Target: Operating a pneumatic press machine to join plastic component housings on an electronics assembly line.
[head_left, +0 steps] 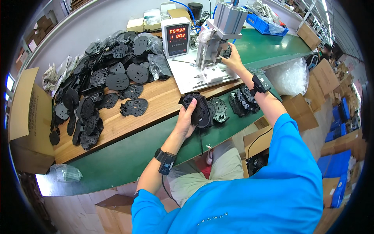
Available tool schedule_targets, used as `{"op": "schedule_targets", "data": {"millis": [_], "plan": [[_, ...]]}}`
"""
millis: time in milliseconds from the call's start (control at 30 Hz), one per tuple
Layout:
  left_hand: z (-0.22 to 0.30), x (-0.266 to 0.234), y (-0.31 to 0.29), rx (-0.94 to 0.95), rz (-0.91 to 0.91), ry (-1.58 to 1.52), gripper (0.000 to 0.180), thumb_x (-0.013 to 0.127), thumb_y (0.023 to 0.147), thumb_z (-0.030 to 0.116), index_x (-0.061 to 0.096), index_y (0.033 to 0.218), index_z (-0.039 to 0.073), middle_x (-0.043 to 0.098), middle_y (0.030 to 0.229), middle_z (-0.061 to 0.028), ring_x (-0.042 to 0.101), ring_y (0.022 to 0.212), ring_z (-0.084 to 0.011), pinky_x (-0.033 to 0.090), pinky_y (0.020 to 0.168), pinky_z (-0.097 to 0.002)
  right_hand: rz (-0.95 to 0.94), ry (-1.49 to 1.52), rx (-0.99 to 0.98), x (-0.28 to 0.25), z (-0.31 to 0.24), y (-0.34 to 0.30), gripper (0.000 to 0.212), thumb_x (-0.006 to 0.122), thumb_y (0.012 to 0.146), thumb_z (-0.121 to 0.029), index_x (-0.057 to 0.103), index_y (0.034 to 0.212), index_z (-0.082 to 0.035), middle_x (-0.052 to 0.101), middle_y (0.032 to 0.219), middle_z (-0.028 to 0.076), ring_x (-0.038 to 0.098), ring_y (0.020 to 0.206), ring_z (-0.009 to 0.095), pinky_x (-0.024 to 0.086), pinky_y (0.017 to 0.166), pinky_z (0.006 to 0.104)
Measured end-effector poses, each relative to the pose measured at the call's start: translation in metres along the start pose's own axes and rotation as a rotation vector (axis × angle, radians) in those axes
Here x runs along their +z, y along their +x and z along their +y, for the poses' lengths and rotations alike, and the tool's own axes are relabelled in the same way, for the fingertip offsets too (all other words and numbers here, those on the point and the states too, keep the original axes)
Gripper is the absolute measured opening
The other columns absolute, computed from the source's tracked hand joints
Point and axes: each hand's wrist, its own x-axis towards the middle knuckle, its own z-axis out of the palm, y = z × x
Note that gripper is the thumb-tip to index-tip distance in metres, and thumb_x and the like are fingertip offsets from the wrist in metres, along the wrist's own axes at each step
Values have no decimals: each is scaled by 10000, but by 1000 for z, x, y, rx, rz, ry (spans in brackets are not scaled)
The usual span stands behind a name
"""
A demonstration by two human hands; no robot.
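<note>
My left hand (185,121) grips a black molded plastic shell (198,111) above the green bench edge, thumb across its upper face. Beyond it, my right hand (233,61) reaches into a metal bench press (210,50), its fingers closed round a dark plastic part (225,52) beside the press head. My fingers and the press hide much of that part. On the green surface between my hands lie a black-and-grey plastic shell (219,109) and a row of similar shells (245,99). The press stands on a white base plate (187,80).
A large heap of black plastic plates (117,72) covers the wooden board (117,126) at left. Beside the press stands a counter box with red digits (176,38). Cardboard boxes (31,121), a blue crate (265,25) and a bulging plastic bag (290,76) surround the bench.
</note>
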Motion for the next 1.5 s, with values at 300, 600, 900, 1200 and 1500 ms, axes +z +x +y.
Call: {"op": "schedule_targets", "data": {"millis": [300, 600, 900, 1200, 1500], "plan": [[0, -7, 1, 35, 39, -33, 380, 662, 1094, 394, 637, 1309, 82, 741, 1131, -48, 737, 994, -160, 621, 885, -343, 137, 43, -58, -45, -33, -25, 832, 898, 864, -259, 470, 1542, -38, 625, 1434, 210, 620, 1336, 298, 479, 1135, 396], [-3, 10, -7, 41, -58, 128, 516, 557, 1121, 488, 622, 1328, 20, 715, 1217, -124, 706, 1072, -212, 598, 954, -358, -95, -314, -144, -145, -21, -230, 620, 722, 958, -302, 571, 1534, -126, 461, 1657, 224, 451, 1504, 416, 317, 1237, 526], [25, 21, -68, 242, 54, 753, 549, 717, 1061, 381, 553, 1377, -36, 712, 1296, -173, 711, 1133, -237, 595, 997, -400, -342, -384, -159, -146, -33, -253, 959, 820, 814, -670, 456, 1636, -339, 284, 1759, 130, 276, 1573, 526, 284, 1202, 784], [-60, 71, -140, -29, 104, 737, 525, 745, 1031, 439, 653, 1232, -37, 743, 1145, -104, 682, 1023, -164, 558, 931, -320, -394, -230, -228, -169, -31, -280, 925, 974, 670, -473, 601, 1497, -295, 346, 1727, 97, 363, 1504, 515, 407, 1153, 640], [-162, 69, -157, -373, 132, 47, 621, 602, 1107, 454, 506, 1434, -65, 651, 1357, -191, 646, 1265, -311, 559, 1086, -466, -345, -310, -295, -166, -32, -293, 959, 956, 721, -350, 514, 1572, -377, 318, 1739, 76, 335, 1551, 451, 399, 1144, 655]]}}
